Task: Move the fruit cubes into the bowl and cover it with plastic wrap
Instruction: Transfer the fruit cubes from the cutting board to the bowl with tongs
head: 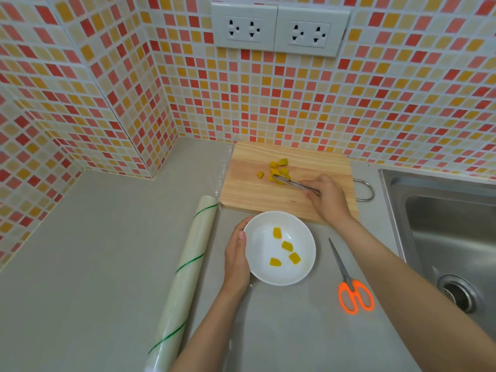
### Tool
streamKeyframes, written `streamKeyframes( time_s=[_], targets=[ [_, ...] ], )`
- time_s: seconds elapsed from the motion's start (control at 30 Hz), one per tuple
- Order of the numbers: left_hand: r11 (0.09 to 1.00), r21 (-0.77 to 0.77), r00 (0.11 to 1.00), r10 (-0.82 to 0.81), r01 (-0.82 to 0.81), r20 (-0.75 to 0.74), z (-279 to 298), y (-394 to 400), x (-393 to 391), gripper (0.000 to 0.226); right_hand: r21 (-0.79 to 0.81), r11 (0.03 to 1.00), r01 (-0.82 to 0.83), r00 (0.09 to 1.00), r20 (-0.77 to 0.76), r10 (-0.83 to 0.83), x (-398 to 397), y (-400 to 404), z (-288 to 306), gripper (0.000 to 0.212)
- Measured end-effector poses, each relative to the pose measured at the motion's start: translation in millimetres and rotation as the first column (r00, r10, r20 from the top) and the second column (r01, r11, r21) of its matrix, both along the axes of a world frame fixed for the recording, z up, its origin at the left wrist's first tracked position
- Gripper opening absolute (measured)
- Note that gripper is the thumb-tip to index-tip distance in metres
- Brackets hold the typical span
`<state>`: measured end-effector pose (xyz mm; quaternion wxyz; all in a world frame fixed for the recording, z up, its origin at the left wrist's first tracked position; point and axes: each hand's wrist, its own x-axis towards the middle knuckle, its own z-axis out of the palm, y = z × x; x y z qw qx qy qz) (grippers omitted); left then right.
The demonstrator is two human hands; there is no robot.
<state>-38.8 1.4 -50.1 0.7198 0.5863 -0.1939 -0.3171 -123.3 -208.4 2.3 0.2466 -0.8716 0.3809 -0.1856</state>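
Note:
A white bowl (pixel 257 232) sits on the grey counter and holds several yellow fruit cubes (pixel 286 246). My left hand (pixel 237 257) grips the bowl's left rim. Behind the bowl lies a wooden cutting board (pixel 247 189) with several more yellow cubes (pixel 279 167) near its middle. My right hand (pixel 326 198) holds metal tongs (pixel 292 182) over the board, their tips at the cubes. A roll of plastic wrap (pixel 185 277) with green stripes lies left of the bowl.
Orange-handled scissors (pixel 351 283) lie on the counter right of the bowl. A steel sink (pixel 451 237) fills the right side. The tiled wall with two socket plates (pixel 279 29) rises right behind the board.

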Motion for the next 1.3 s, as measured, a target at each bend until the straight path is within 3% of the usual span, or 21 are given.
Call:
streamKeyframes(
  time_s=[0.1, 0.23, 0.37, 0.57, 0.77, 1.0, 1.13, 1.3],
  targets=[
    [1.000, -0.007, 1.000, -0.003, 0.003, 0.011, 0, 1, 0, 0.048, 0.011, 1.000, 0.002, 1.000, 0.010, -0.002, -6, 3, 2, 0.033],
    [1.000, -0.013, 1.000, -0.006, 0.007, 0.016, 1, 2, 0, 0.046, 0.066, 0.997, 0.031, 0.991, -0.133, -0.022, -6, -7, 2, 0.043],
    [1.000, 0.004, 1.000, -0.003, 0.003, 0.016, 2, 1, 1, 0.040, 0.080, 0.997, 0.022, 0.978, -0.208, -0.005, 1, -12, -2, 0.039],
    [1.000, 0.011, 1.000, -0.001, 0.001, 0.005, 1, 1, 1, 0.039, 0.060, 0.998, 0.000, 0.985, -0.173, 0.011, 0, -7, 3, 0.035],
    [1.000, 0.008, 1.000, 0.001, -0.001, 0.005, 2, 0, 1, 0.039, 0.127, 0.980, -0.154, 0.988, 0.003, 0.155, -31, 26, 30, 0.033],
    [1.000, 0.005, 1.000, -0.005, 0.005, 0.026, 1, -1, 1, 0.044, 0.181, 0.926, -0.333, 0.893, -0.254, 0.371, -49, 49, 50, 0.038],
    [1.000, 0.007, 0.999, -0.005, 0.005, 0.034, 0, 0, 2, 0.047, 0.133, 0.957, -0.258, 0.940, -0.195, 0.281, -36, 35, 48, 0.040],
    [1.000, 0.010, 1.000, 0.001, -0.001, 0.024, 0, 1, 2, 0.044, 0.055, 0.998, 0.014, 0.971, -0.240, -0.001, -1, 18, 23, 0.039]
  ],
)
